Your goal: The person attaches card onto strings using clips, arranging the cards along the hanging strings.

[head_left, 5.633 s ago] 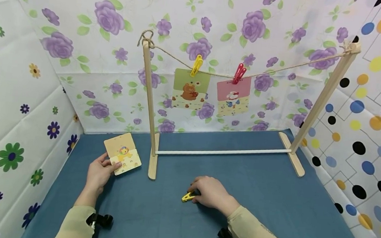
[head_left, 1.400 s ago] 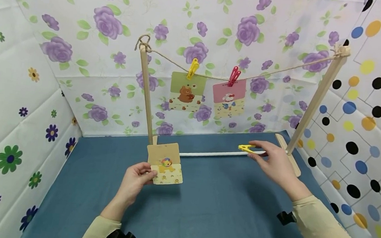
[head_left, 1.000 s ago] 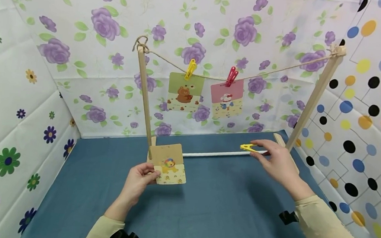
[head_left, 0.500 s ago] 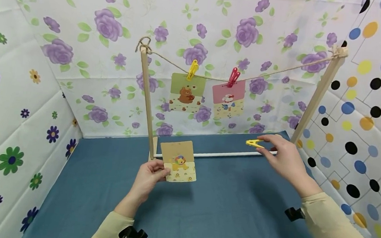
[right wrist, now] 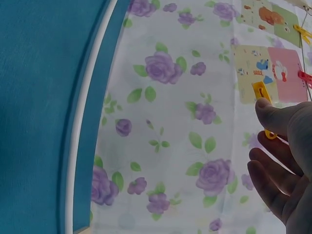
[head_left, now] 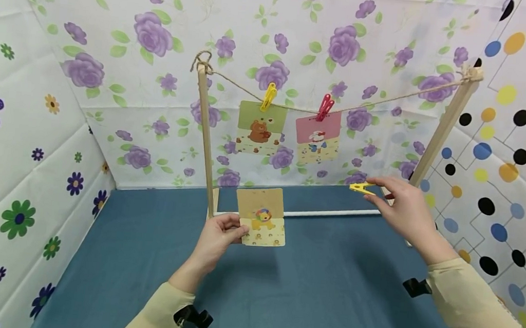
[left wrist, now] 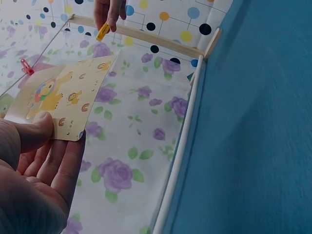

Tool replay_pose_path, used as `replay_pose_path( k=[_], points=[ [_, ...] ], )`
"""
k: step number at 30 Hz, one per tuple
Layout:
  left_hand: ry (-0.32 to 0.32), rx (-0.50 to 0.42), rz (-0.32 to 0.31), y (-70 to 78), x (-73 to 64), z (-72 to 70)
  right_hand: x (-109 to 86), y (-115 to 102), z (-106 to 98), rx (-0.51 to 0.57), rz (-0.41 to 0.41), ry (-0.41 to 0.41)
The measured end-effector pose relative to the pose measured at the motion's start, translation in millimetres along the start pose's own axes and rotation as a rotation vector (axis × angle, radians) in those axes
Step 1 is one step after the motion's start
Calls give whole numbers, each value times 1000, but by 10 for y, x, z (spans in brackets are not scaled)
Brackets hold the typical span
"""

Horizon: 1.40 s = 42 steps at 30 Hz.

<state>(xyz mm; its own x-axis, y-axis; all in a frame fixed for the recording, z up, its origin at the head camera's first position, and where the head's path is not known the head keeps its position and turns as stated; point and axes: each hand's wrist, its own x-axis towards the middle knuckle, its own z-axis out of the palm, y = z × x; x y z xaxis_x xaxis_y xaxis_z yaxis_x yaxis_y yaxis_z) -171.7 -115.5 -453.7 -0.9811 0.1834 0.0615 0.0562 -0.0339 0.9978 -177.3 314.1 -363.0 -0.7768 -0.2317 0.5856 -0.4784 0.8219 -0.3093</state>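
Note:
My left hand (head_left: 218, 237) pinches the lower left edge of a tan and yellow card (head_left: 262, 217) with a lion picture, held up over the table in front of the white rod. Thumb on the front, fingers behind it, as the left wrist view shows. To the right, my right hand (head_left: 400, 208) pinches a yellow clothespin (head_left: 361, 187) between thumb and fingers, its tip pointing left. On the string hang a green bear card (head_left: 260, 129) under a yellow clothespin (head_left: 269, 96) and a pink rabbit card (head_left: 318, 137) under a red clothespin (head_left: 325, 107).
A sagging twine string (head_left: 379, 98) runs between two wooden posts, the left post (head_left: 206, 144) and the right post (head_left: 444, 129). A white rod (head_left: 328, 213) joins their feet low over the blue tabletop (head_left: 308, 291). Flowered and dotted cloth walls stand around.
Earlier the left hand held the lion card at the far left and the right hand was low over the table at the clothespin. Both have since risen and moved right, still holding them.

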Motion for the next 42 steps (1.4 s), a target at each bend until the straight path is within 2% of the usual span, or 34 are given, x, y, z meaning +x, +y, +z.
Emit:
replay_pose_path(
  k=[7,23,33,42],
  points=[
    [-30,-10,42,112,46,116,26,-8,-58,-31,-43,38],
    [-68,-56,58,293,102,281,114,-54,-142,-72,-9,4],
    [-86,-3,90,355,159,389,153,-12,-215,-107,-61,44],
    [-111,-12,105,418,224,509,242,-27,-336,-190,-50,51]
  ],
)
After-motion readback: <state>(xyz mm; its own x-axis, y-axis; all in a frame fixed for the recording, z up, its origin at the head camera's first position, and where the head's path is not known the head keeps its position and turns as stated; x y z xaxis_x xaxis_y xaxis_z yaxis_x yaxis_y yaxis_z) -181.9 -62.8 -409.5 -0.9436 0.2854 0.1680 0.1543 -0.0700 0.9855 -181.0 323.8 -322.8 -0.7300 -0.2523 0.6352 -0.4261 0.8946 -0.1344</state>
